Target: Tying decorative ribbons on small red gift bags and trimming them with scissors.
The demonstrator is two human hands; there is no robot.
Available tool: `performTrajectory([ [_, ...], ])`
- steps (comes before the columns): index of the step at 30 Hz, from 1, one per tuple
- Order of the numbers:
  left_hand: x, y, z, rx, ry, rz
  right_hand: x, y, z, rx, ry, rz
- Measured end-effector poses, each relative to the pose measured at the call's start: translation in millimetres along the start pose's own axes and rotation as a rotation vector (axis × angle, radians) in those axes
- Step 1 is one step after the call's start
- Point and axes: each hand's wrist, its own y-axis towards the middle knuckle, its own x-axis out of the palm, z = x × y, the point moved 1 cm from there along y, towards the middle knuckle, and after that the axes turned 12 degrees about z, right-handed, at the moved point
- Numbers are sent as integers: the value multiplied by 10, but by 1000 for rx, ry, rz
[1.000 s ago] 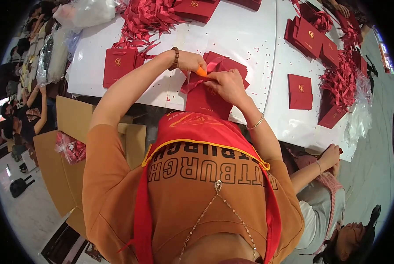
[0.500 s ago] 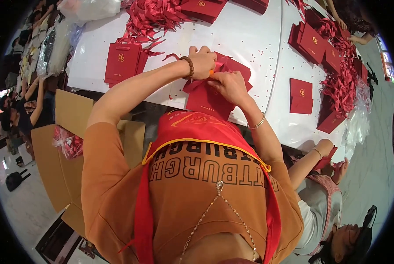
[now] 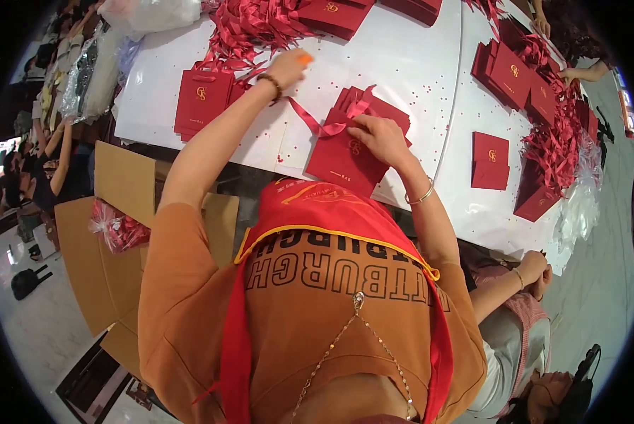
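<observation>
A dark red paper gift bag lies at the table's near edge, partly over other red bags. My right hand is closed at its top, thumb and finger pinching a red ribbon that trails off to the left. To the upper left, my left hand is raised beside a heap of ribbons, away from the bag. Something small and orange shows at its fingertips; whether it is worn or held is unclear. The curl of these fingers is mostly hidden.
Red bags stand left of my left forearm. More bags and ribbons lie at the right, near a lone bag. An open cardboard box sits at lower left. A co-worker's hands are at the right edge.
My left hand has left the bag and moved up and left toward the ribbon heap. My right hand stays at the bag. The co-worker's hands have come together.
</observation>
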Motion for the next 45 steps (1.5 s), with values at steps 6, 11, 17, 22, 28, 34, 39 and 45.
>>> performTrajectory([
  [6, -87, -600, -276, -303, 592, -100, 133, -11, 130, 71, -2, 125],
  [11, -20, -807, -173, -226, 441, 47, 114, 44, 185, 214, 47, -11],
  [17, -32, -925, -451, 215, 403, 165, 169, 33, 207, 161, 38, 79],
  [22, -46, -879, -501, 148, 392, -43, 136, 14, 159, 165, 32, 77],
  [28, -364, -899, -27, -559, -1032, -337, 136, -7, 160, 165, 23, 77],
  [34, -583, -842, 586, -324, -818, -124, 82, 24, 58, 127, -11, 20],
  [39, -351, -721, 951, 436, -42, 237, 107, 67, 1, 59, -30, 6],
  [45, 356, -828, 833, 317, 248, -190, 50, -57, -63, -195, -294, 224],
])
